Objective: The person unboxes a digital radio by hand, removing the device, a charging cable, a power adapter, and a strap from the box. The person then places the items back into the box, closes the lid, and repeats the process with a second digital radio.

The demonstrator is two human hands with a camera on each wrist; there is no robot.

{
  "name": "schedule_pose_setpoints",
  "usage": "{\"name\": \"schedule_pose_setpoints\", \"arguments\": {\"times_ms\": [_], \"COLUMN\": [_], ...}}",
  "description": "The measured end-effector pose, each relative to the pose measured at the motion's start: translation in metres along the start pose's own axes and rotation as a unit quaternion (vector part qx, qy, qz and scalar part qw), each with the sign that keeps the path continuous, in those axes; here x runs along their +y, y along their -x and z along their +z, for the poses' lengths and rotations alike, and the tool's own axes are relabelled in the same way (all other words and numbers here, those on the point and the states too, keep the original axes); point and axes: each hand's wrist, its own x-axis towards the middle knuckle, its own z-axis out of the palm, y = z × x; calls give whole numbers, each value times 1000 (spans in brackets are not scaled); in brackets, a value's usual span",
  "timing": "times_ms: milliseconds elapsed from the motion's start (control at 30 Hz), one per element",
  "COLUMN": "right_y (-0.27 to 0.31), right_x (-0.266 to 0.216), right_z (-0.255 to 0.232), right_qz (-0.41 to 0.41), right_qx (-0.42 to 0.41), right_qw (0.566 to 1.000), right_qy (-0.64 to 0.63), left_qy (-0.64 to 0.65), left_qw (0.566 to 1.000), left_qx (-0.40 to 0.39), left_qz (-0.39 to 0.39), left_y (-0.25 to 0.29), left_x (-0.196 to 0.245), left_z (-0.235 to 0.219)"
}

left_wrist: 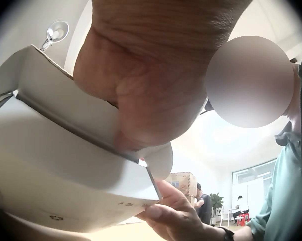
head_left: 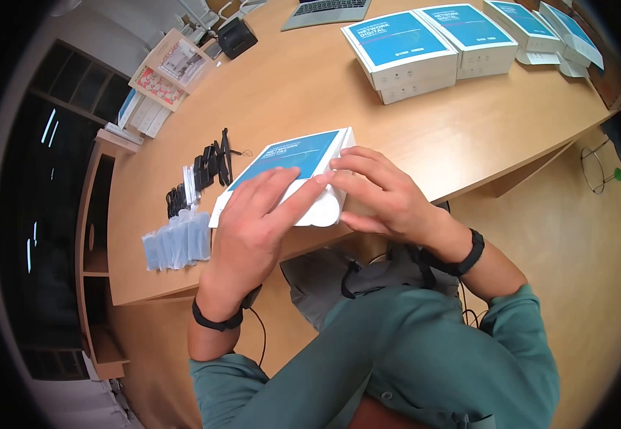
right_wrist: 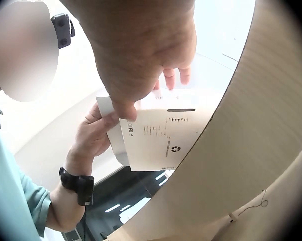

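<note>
A white cardboard box [head_left: 282, 154] with a blue top label tilts at the table's near edge, its rounded end flap [head_left: 325, 209] sticking out toward the person. My left hand [head_left: 250, 214] lies over the lid, fingers on the blue label and thumb along the flap edge. At the box's right corner my right hand [head_left: 382, 189] grips with fingers above and thumb lower down. In the left wrist view a gap shows between the lid and the box wall [left_wrist: 65, 165]. Printed marks cover the side panel [right_wrist: 156, 140] in the right wrist view.
Several plastic-bagged items [head_left: 177, 243], black cables [head_left: 176, 200] and black adapters [head_left: 214, 161] lie left of the box. Matching boxes [head_left: 403, 43] are stacked at the back right. A laptop [head_left: 325, 13] and a black holder [head_left: 237, 37] stand at the back.
</note>
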Motion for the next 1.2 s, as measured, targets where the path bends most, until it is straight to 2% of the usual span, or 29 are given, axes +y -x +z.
{"name": "schedule_pose_setpoints", "arguments": {"times_ms": [367,467,667,733,833,900,967,1067,1133,1200], "right_y": [-19,-24,-21,-19,-15,-16,-17,-18,-17,-21], "right_x": [2,3,8,8,1,-4,-2,-1,2,5], "right_z": [-7,-9,-9,-9,-9,-6,-1,0,-4,-7], "right_qz": [-37,-41,-28,-26,4,60,40,21,58,57], "right_qx": [12,17,44,45,40,55,48,42,27,45], "right_qw": [999,999,998,998,999,997,998,999,998,997], "right_qy": [22,22,18,19,7,-3,-3,-16,-7,-3], "left_qy": [45,30,-15,-56,-63,-55,-62,11,32,34], "left_qw": [998,997,989,979,977,979,982,987,990,993], "left_qx": [10,19,57,100,111,112,115,93,71,111], "left_qz": [50,62,136,169,170,158,139,127,121,-17], "left_y": [-25,-32,-38,-37,-36,-37,-35,-32,-22,-7], "left_x": [-15,-17,-18,-18,-13,-5,1,-4,-15,-32], "left_z": [-17,-21,-10,-2,4,8,7,7,-11,-33]}}
